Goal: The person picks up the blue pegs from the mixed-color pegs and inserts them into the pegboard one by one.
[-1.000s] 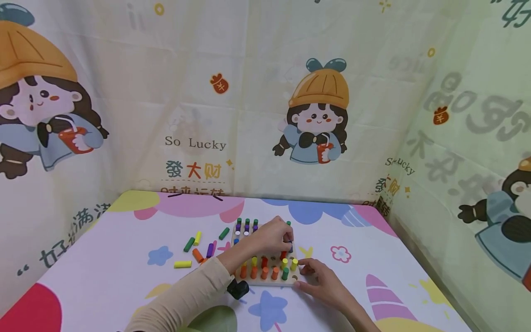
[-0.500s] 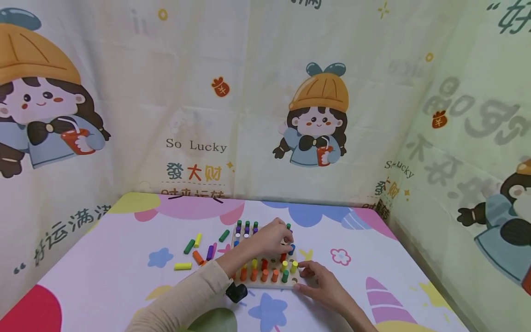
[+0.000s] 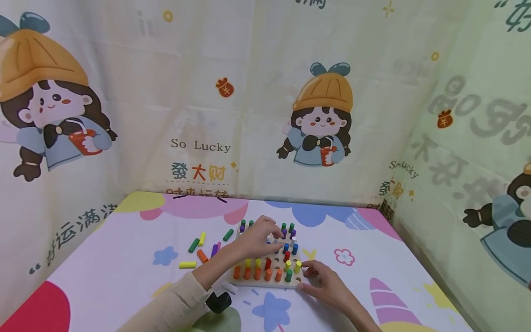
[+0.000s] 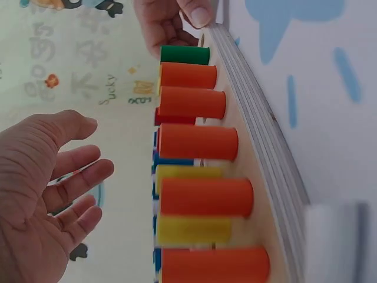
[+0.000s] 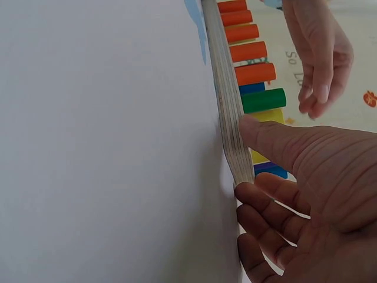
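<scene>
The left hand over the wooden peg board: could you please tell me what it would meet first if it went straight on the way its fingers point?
Most likely the upright blue and green pegs at the wooden peg board's far right; the left hand's fingers point that way, though depth is unclear.

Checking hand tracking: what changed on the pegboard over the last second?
The left hand let go of a blue peg, now standing in the pegboard, and drew back leftward, fingers open. The right hand stayed at the board's near right corner; loose pegs unchanged.
</scene>
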The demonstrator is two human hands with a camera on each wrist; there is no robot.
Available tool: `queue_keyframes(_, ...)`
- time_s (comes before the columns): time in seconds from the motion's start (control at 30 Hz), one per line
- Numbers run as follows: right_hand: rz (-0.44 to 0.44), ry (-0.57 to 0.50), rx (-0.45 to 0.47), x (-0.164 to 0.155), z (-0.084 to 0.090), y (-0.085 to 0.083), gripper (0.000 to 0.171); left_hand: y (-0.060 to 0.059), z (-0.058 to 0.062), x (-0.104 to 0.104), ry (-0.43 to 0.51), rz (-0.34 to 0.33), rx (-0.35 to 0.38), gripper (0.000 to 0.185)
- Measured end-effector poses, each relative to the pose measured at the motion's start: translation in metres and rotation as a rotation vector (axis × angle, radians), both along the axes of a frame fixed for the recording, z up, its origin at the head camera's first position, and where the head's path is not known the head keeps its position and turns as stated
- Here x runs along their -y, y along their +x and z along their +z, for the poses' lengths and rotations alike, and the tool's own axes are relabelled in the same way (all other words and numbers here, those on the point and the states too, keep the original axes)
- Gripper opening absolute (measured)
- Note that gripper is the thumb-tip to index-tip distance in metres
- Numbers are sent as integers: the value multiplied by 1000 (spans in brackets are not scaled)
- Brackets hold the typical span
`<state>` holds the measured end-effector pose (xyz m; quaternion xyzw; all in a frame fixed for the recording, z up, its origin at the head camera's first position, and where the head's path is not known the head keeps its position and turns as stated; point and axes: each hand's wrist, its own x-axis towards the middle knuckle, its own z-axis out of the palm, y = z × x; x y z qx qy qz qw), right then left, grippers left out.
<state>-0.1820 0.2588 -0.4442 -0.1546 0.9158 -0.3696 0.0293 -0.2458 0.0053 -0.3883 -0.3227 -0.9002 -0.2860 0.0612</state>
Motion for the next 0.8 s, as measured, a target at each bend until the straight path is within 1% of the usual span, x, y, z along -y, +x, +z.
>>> queue_keyframes(0.1, 6, 8, -7, 0, 0, 0, 52, 7, 1, 13, 39, 5, -26, 19)
queue_keyframes(0.23, 2, 12, -4, 1, 0, -1, 53, 17, 2, 29, 88, 25, -37, 18)
queue_keyframes(0.33, 5, 12, -4, 2, 0, -2, 53, 27, 4, 41, 106, 58, -38, 19)
queue_keyframes(0.53, 5, 12, 4, 3, 0, -2, 53, 48, 4, 66, 130, 123, -79, 16)
queue_keyframes(0.63, -9, 17, 15, 4, 0, -2, 53, 57, 3, 77, 147, 155, -97, 16)
queue_keyframes(0.8, -39, 27, 22, 4, 0, -1, 53, 71, -1, 92, 150, 208, -93, 17)
